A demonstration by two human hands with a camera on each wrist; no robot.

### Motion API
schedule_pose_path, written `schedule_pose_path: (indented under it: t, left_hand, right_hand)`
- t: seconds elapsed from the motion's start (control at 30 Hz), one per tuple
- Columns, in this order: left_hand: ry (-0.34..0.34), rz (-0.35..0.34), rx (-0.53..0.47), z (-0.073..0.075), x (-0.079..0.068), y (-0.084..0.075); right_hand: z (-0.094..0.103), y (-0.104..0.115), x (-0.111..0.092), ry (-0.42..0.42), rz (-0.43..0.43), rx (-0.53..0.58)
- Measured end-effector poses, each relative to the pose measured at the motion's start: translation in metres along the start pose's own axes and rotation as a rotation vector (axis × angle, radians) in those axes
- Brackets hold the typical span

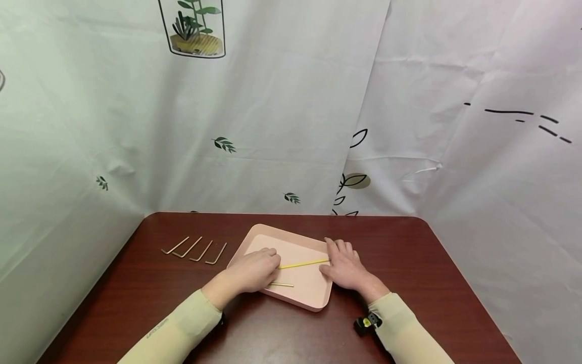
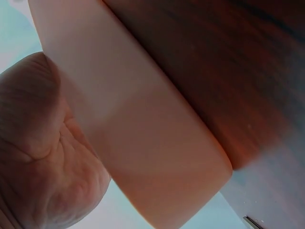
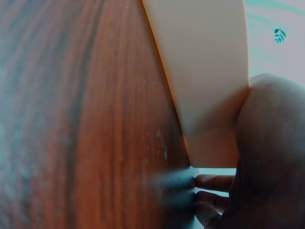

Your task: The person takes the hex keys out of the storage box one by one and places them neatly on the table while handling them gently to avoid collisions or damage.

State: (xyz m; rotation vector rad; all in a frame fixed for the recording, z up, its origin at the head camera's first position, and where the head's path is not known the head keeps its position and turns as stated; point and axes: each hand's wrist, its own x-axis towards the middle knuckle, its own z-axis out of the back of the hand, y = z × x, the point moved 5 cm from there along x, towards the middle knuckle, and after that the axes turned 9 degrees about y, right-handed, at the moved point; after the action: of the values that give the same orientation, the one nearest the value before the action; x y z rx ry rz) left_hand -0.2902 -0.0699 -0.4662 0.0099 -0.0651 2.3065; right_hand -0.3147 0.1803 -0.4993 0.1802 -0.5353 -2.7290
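A pale pink tray [image 1: 295, 298] sits at an angle on the table. My left hand [image 1: 254, 270] reaches over its left part, fingers curled, around the left end of a thin yellow rod [image 1: 303, 264]; that end and the thumb are hidden. Below it, a brass-coloured rod [image 1: 283, 285] lies in the tray, partly covered by the same hand. My right hand [image 1: 346, 264] grips the tray's right side, thumb over the inside and fingers round the far corner. In the right wrist view, fingertips [image 3: 214, 182] show past the end of the tray wall [image 3: 205, 71].
Several L-shaped hex keys [image 1: 195, 247] lie in a row on the dark red wooden table [image 1: 386, 242], left of the tray. White printed cloth [image 1: 273, 101] hangs behind and along both sides of the table.
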Motion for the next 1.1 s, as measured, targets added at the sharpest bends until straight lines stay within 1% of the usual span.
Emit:
schedule_pose_path:
  t: [0.2,0.43,0.8,1.1]
  left_hand:
    - [0.010,-0.014,0.002,0.000,0.000,0.000]
    - [0.018,-0.007,-0.003,0.001,0.000,-0.001]
    - [0.043,0.006,0.009,0.001,0.001,-0.003]
    - [0.041,-0.012,0.023,0.000,0.002,-0.004]
  right_hand:
    - [0.002,0.002,-0.001,-0.005,0.002,-0.001]
    - [0.002,0.001,0.000,-0.005,0.002,0.000]
    - [-0.007,-0.008,0.005,-0.030,0.022,0.017]
    - [-0.005,-0.005,0.003,-0.040,0.036,0.006]
